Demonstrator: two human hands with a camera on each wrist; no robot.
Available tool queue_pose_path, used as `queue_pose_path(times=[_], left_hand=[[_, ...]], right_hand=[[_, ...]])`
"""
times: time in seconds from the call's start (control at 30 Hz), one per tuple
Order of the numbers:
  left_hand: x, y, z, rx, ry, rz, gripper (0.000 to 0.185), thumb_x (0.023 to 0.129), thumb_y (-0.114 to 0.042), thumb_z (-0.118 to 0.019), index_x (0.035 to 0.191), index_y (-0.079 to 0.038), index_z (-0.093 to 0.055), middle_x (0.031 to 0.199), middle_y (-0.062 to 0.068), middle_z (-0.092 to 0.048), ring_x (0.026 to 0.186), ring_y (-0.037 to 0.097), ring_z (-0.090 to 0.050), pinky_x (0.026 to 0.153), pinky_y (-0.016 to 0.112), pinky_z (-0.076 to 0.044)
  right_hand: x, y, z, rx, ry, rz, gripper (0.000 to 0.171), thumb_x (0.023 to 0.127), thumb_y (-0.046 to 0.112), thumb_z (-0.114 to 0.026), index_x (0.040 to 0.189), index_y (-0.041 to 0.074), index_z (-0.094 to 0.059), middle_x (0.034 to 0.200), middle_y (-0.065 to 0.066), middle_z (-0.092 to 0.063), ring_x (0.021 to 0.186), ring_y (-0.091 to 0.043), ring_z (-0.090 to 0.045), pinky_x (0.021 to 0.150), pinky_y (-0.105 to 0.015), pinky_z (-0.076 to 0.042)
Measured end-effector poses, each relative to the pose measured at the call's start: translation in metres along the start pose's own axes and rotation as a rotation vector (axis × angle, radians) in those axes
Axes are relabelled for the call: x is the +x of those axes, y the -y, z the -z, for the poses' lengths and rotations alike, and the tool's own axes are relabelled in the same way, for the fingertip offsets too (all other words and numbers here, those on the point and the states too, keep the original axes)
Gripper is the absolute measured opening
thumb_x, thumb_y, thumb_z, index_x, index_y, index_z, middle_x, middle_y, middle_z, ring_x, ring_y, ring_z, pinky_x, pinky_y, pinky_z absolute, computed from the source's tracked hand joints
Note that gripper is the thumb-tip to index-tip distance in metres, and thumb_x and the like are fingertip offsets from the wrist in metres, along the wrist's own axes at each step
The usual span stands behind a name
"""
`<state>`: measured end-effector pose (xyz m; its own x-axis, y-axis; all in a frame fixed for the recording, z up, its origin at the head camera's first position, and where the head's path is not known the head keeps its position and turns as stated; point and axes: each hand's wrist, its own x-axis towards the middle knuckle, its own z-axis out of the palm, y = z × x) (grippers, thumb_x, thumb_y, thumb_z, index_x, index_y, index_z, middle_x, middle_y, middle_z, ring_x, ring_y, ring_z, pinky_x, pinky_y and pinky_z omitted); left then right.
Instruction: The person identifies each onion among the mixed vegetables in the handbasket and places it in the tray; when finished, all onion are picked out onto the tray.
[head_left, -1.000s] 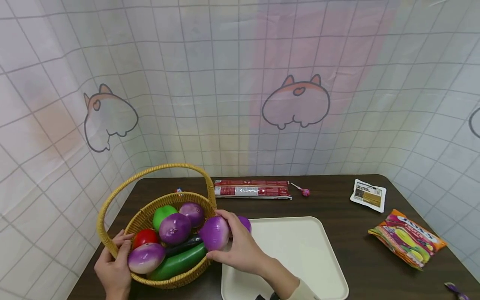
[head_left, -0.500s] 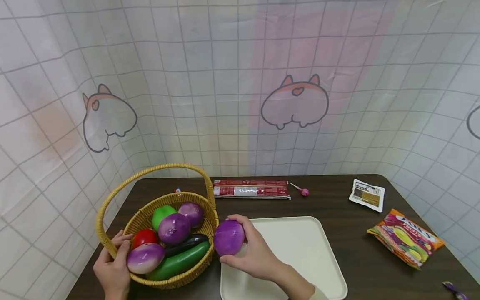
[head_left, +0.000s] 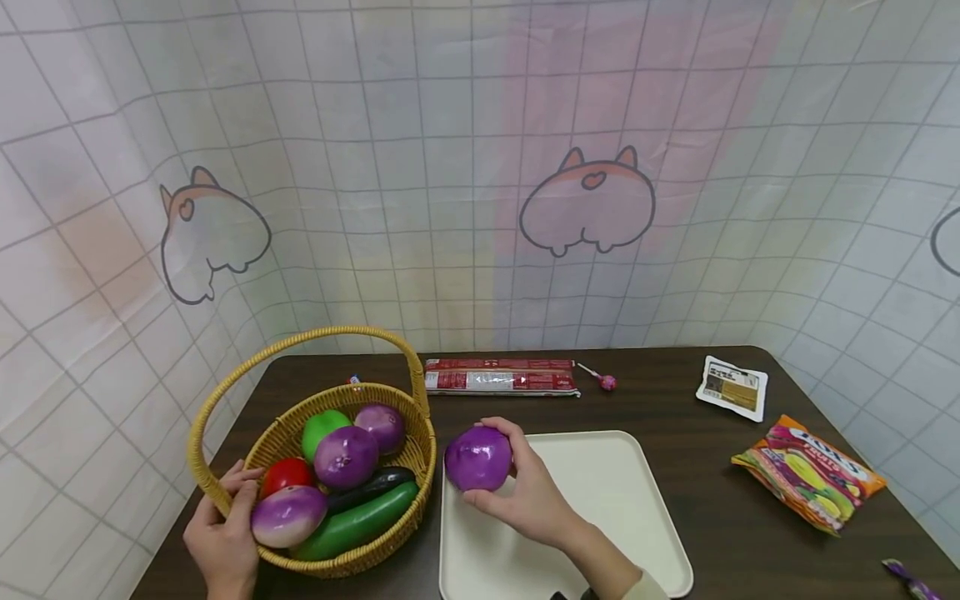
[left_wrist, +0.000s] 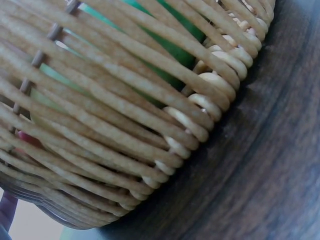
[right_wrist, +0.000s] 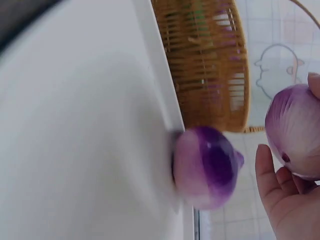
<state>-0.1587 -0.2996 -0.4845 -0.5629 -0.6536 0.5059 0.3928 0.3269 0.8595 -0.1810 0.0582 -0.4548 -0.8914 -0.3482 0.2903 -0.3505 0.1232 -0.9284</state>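
My right hand (head_left: 516,482) grips a purple onion (head_left: 477,457) just above the left edge of the white tray (head_left: 600,500). The right wrist view shows this onion (right_wrist: 295,132) in my fingers and a second purple onion (right_wrist: 207,167) lying on the tray (right_wrist: 75,150) by its edge. My left hand (head_left: 234,502) grips the near left rim of the wicker basket (head_left: 423,433). In the basket lie purple onions (head_left: 347,455), a green apple (head_left: 321,428), a red tomato (head_left: 283,475), a cucumber (head_left: 356,521) and a dark eggplant (head_left: 375,482). The left wrist view shows only the basket's weave (left_wrist: 125,115) up close.
Behind the tray on the dark table (head_left: 675,408) lie a long red packet (head_left: 501,379) and a pink lollipop (head_left: 606,382). A white sachet (head_left: 732,387) and an orange snack bag (head_left: 810,473) lie at the right. A small purple object (head_left: 907,579) sits at the near right corner.
My right hand has carried the purple onion from the basket's right rim rightward over the tray's left edge. The left hand stays on the basket.
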Motion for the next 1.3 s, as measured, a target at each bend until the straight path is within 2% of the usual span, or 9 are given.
queue_pose_path(times=[0.23, 0.4, 0.67, 1.0, 1.3], left_hand=[[0.000, 0.000, 0.000, 0.007, 0.001, 0.004, 0.008, 0.086, 0.009, -0.065, 0.087, 0.017, -0.066, 0.083, -0.001, -0.074, 0.105, 0.012, -0.066, 0.093, 0.019, -0.049], [0.000, 0.000, 0.001, 0.004, 0.004, -0.013, 0.007, 0.086, 0.011, -0.063, 0.086, 0.018, -0.065, 0.082, -0.003, -0.073, 0.105, 0.014, -0.067, 0.093, 0.020, -0.049], [0.000, 0.000, 0.001, -0.016, 0.011, 0.010, 0.009, 0.086, 0.010, -0.064, 0.087, 0.019, -0.064, 0.084, 0.002, -0.074, 0.105, 0.011, -0.065, 0.092, 0.017, -0.049], [0.000, 0.001, 0.002, -0.015, 0.010, 0.023, 0.010, 0.086, 0.009, -0.065, 0.088, 0.019, -0.065, 0.085, 0.002, -0.074, 0.106, 0.012, -0.065, 0.093, 0.018, -0.049], [0.000, 0.003, 0.002, -0.033, 0.014, 0.019, 0.011, 0.086, 0.009, -0.065, 0.089, 0.020, -0.064, 0.085, 0.003, -0.074, 0.107, 0.015, -0.065, 0.092, 0.017, -0.049]], right_hand=[[0.003, -0.008, 0.019, -0.023, -0.032, 0.012, 0.080, 0.078, 0.013, -0.082, 0.142, 0.021, -0.035, 0.143, -0.008, -0.043, 0.123, -0.029, -0.053, 0.094, -0.034, -0.053], [0.004, -0.012, 0.032, -0.032, -0.083, 0.005, 0.082, 0.077, 0.009, -0.081, 0.144, 0.018, -0.034, 0.139, -0.012, -0.046, 0.122, -0.033, -0.053, 0.094, -0.037, -0.054], [0.006, -0.025, 0.048, -0.041, -0.158, -0.012, 0.085, 0.076, 0.004, -0.082, 0.147, 0.014, -0.035, 0.143, -0.015, -0.042, 0.122, -0.036, -0.051, 0.092, -0.040, -0.054], [0.006, -0.042, 0.060, -0.068, -0.257, -0.197, 0.076, 0.077, 0.011, -0.082, 0.141, 0.013, -0.040, 0.136, -0.022, -0.047, 0.118, -0.040, -0.053, 0.092, -0.047, -0.053], [0.006, -0.052, 0.062, -0.075, -0.271, -0.232, 0.074, 0.079, 0.010, -0.080, 0.140, 0.011, -0.040, 0.137, -0.023, -0.047, 0.121, -0.040, -0.051, 0.097, -0.052, -0.049]])
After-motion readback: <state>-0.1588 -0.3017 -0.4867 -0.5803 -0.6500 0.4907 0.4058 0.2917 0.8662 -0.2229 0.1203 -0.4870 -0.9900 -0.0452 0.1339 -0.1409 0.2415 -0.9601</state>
